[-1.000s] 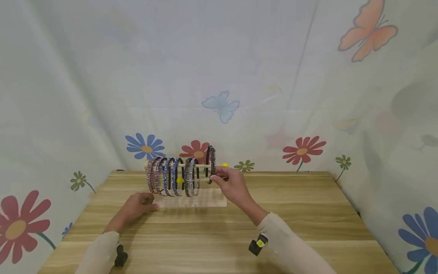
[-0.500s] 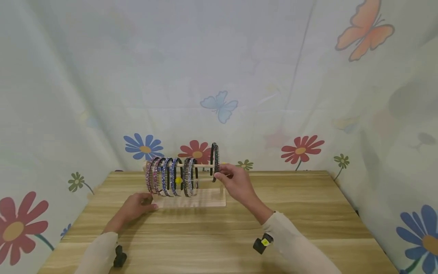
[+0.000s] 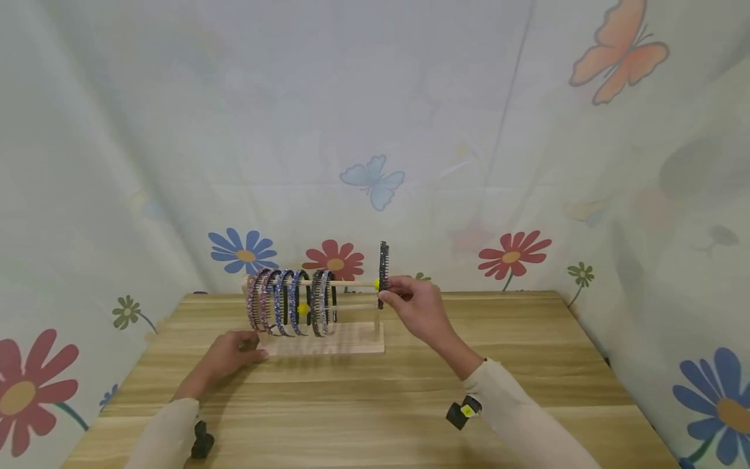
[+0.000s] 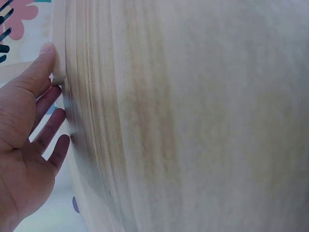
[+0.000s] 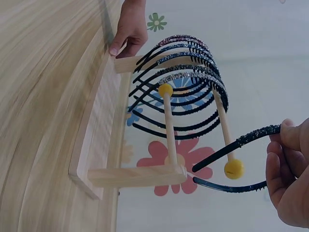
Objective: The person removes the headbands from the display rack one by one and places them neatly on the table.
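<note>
1. A pale printed wall covering (image 3: 281, 117) surrounds me, creased in places, with a long fold down the upper left. An orange butterfly (image 3: 621, 55) is at the upper right, a blue butterfly (image 3: 374, 182) near the centre, and large flowers (image 3: 515, 257) run along the lower edges.
2. Below it, the table (image 3: 375, 404) fills the bottom of the frame, its light wood grain streaked in tan and brown bands running left to right.
3. My cream sleeves (image 3: 164, 430) enter from the lower left and lower right corners.
4. The pale wooden rack (image 3: 351, 340) stands on the far part of the table, left of centre, its flat base on the wood.
5. My left hand (image 3: 230, 354) grips the left end of that base, thumb on the near side; my right hand (image 3: 420, 309), right of centre, pinches a headband between thumb and fingers.
6. Six glittery headbands (image 3: 279, 303), pink, blue, dark and silver, hang along the rack's left half.
7. My dark headband (image 3: 383, 260) is upright at the rack's right end; in the right wrist view its two tips lie either side of a yellow knob (image 5: 233, 169). Whether they touch, I cannot tell.
</note>
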The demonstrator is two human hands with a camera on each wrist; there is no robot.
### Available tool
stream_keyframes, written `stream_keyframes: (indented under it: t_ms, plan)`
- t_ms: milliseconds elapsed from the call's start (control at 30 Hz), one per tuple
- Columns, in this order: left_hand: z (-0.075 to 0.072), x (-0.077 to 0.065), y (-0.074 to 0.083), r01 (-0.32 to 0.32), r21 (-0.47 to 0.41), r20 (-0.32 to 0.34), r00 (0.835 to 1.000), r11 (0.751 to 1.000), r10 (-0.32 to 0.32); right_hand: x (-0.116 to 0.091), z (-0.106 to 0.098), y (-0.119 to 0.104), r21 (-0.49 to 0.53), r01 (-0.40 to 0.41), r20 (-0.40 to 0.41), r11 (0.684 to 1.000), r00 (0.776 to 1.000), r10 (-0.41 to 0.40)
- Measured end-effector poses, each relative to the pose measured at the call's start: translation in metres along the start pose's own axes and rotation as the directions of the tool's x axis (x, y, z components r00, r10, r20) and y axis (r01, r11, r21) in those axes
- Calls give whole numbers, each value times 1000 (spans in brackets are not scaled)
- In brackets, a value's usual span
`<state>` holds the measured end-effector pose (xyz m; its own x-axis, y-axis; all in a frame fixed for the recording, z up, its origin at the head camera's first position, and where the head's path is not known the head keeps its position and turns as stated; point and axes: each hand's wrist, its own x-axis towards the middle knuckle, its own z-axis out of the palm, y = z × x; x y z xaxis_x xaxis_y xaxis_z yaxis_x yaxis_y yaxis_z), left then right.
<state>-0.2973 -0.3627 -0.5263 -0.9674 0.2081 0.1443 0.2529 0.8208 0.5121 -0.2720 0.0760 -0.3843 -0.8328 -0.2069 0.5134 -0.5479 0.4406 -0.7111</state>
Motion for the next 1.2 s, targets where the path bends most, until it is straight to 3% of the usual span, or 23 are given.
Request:
stream_keyframes:
  t_ms: [367, 667, 1000, 1200]
  plan:
    - [0, 0, -5, -13, 1, 7, 1000, 1000, 13, 0, -25, 12, -39, 7, -35, 999, 999, -8]
    - [1, 1, -7, -9, 1, 12, 1000, 1000, 9, -3, -50, 30, -91, -35, -73, 995, 997, 28]
    - [1, 2, -6, -20, 3, 5, 1000, 1000, 20, -6, -79, 57, -184, -48, -114, 982, 993, 27]
    - [1, 1, -3, 6, 0, 13, 1000, 1000, -6, -9, -97, 75, -247, -71, -132, 966, 991, 39]
